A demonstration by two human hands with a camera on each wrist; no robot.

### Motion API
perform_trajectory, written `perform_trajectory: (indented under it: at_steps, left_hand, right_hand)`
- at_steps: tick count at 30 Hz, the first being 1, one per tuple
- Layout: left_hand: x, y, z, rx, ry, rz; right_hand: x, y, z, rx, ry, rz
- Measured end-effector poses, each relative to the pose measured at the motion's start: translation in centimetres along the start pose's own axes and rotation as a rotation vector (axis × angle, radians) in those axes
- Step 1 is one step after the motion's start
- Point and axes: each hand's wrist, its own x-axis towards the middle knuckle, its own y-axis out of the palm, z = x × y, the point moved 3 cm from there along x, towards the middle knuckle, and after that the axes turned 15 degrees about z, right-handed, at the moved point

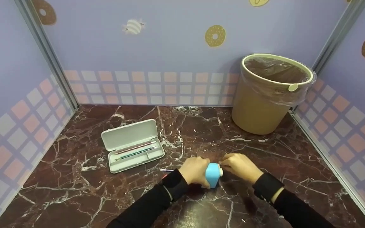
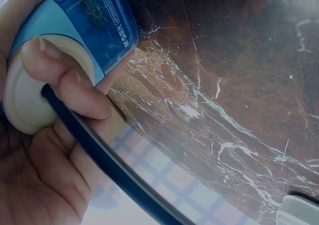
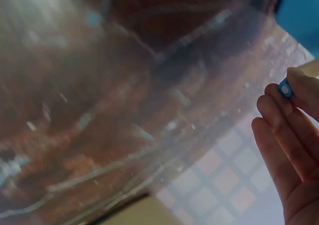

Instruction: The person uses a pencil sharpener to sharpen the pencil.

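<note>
My left hand grips a blue pencil sharpener just above the marble-patterned table. In the left wrist view, fingers curl around its cream front disc, and a clear blue shavings drawer shows beside it. A dark pencil sticks out of the hole in that disc, with fingertips against it. On the sharpener's other side, my right hand pinches a small blue crank knob between thumb and index finger. The right wrist view shows the other fingers extended.
An opened white pencil case lies to the left, holding a red pencil and a green pencil. At the back right stands a tan bin with a clear liner. Patterned panels enclose the table.
</note>
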Motion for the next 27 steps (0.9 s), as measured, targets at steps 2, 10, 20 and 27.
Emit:
perform_trajectory:
  at_steps: [2, 10, 20, 27]
  left_hand:
    - [-0.1, 0.0, 0.1, -0.005, 0.001, 0.001]
    - [-0.2, 0.0, 0.1, -0.017, -0.008, -0.009]
    - [-0.2, 0.1, -0.1, -0.012, -0.040, -0.009]
    - [-0.3, 0.0, -0.1, -0.018, -0.039, -0.013]
  right_hand:
    - [-0.1, 0.6, 0.2, 0.008, -0.012, 0.010]
    - [-1.0, 1.8, 1.2, 0.009, -0.093, 0.053]
    - [-3.0, 1.6, 3.0, -0.003, -0.134, 0.069]
    - [-4.0, 0.4, 4.1, -0.068, -0.192, -0.001]
